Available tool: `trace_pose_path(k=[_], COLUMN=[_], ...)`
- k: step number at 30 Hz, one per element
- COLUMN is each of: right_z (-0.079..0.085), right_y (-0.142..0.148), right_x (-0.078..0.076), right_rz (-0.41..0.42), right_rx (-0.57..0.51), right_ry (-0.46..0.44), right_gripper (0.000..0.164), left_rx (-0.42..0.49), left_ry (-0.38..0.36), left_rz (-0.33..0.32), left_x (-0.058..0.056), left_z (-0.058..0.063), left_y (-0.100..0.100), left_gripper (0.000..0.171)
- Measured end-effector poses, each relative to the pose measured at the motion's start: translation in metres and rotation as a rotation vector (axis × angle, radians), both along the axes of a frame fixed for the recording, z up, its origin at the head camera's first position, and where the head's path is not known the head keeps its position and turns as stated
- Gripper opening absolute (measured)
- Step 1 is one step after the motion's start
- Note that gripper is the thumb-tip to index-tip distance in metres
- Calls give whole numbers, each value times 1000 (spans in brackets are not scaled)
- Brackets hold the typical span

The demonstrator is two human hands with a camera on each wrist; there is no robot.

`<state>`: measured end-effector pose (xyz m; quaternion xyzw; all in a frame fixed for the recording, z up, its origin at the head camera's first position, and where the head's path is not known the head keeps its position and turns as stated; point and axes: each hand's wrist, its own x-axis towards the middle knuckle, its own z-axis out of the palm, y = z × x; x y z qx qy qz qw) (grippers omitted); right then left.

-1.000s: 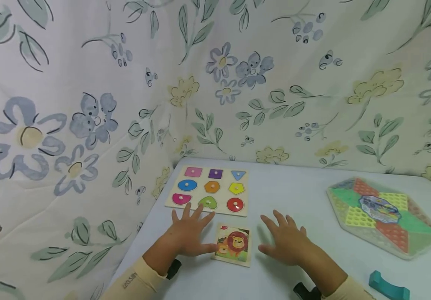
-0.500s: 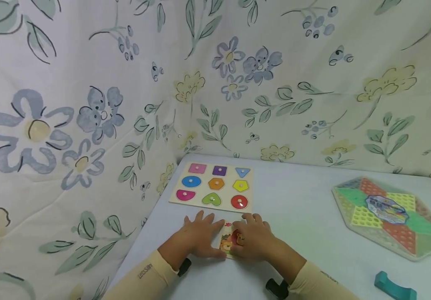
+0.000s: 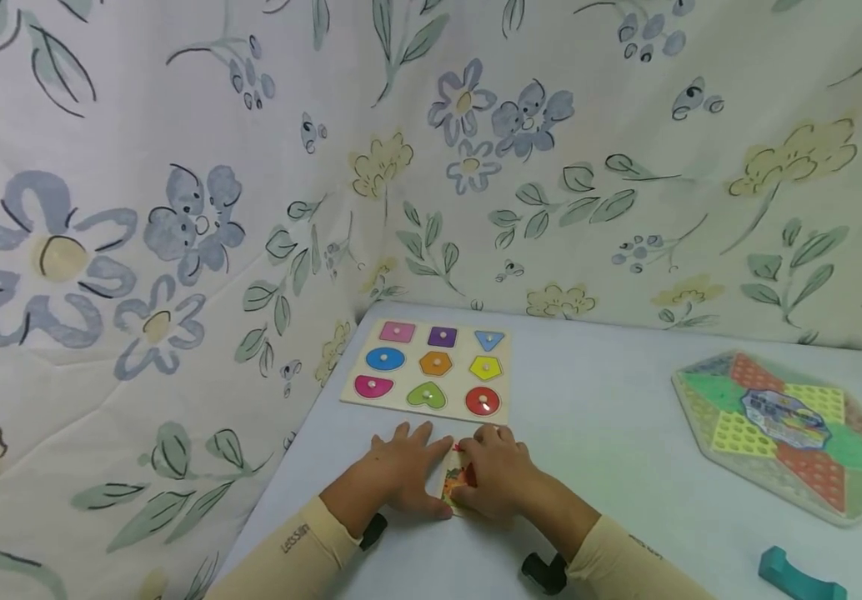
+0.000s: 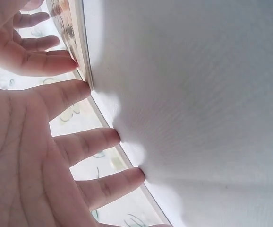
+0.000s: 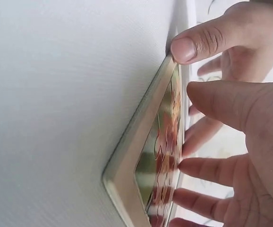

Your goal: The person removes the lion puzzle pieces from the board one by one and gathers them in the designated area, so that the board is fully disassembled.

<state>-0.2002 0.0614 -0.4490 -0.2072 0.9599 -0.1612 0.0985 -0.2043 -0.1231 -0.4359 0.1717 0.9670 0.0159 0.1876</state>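
Note:
A small wooden jigsaw puzzle (image 3: pixel 455 483) with a lion picture lies flat on the white table, partly hidden under the right hand in the head view. My left hand (image 3: pixel 399 472) has its fingers spread on the table, its thumb and index fingertip at the puzzle's left edge. From the right, my right hand (image 3: pixel 502 475) reaches over the picture. In the right wrist view its fairly straight fingertips touch the puzzle (image 5: pixel 143 175), and the thumb is close above the face. The left wrist view shows the left hand's fingertips (image 4: pixel 139 175) on the table and the puzzle's edge (image 4: pixel 82 47).
Behind the hands lies a wooden shape board (image 3: pixel 399 397) with coloured knobbed pieces. A hexagonal, plastic-covered game board (image 3: pixel 787 421) lies on the right. A teal arched block (image 3: pixel 799 577) is at the front right. Floral cloth (image 3: pixel 588 92) stands behind and left of the table (image 3: pixel 588 400).
My right hand has moved left from beside the puzzle onto its picture. The left hand has shifted slightly and stays at the puzzle's left edge. The head view has shifted a little.

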Motion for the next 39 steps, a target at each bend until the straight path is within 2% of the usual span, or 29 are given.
trace_pose_path(k=[6, 14, 20, 28, 39], right_z=[1, 2, 4, 4, 0], right_y=[-5, -10, -10, -11, -10], right_x=[-4, -5, -8, -16, -17], right_rz=[2, -42, -50, -87, -126], right_rx=[-65, -18, -32, -71, -168], right_ry=[-6, -27, -34, -30, -92], right_gripper=[60, 66, 63, 48, 52], left_rx=[14, 34, 24, 36, 46], left_ry=[-11, -12, -7, -17, -2], left_rz=[6, 8, 10, 16, 15], left_x=[-1, -2, -2, -3, -2], left_z=[-1, -2, -3, -2, -3], left_y=[0, 1, 2, 2, 1], left_gripper=[102, 102, 102, 102, 102])
